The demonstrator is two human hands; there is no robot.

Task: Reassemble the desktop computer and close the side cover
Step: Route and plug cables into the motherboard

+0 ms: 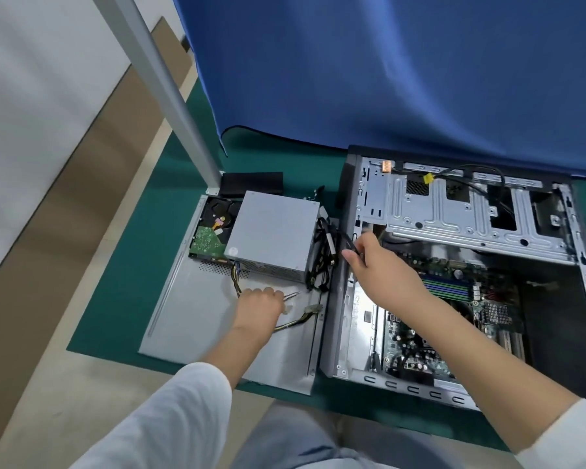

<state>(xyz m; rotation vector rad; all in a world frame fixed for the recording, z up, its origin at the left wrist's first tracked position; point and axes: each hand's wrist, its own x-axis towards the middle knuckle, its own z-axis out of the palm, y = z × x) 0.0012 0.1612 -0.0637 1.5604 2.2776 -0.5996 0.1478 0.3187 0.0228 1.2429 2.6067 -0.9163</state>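
The open computer case (467,211) lies on its side at the right, with its motherboard (454,299) showing. Left of it, the grey side cover (190,299) lies flat and carries the power supply (271,231) and a hard drive (210,231). My right hand (376,262) is over the case's left wall and pinches a black cable (325,231) from the bundle beside the power supply. My left hand (261,306) rests on the side cover with curled fingers around a thin metal tool (293,295), next to yellow and black power leads (305,316).
A green mat (122,299) covers the table under everything. A blue cloth (386,79) hangs behind the case. A grey metal post (170,96) stands at the cover's far left corner, with a black flat object (251,182) beside it. The table edge runs near my lap.
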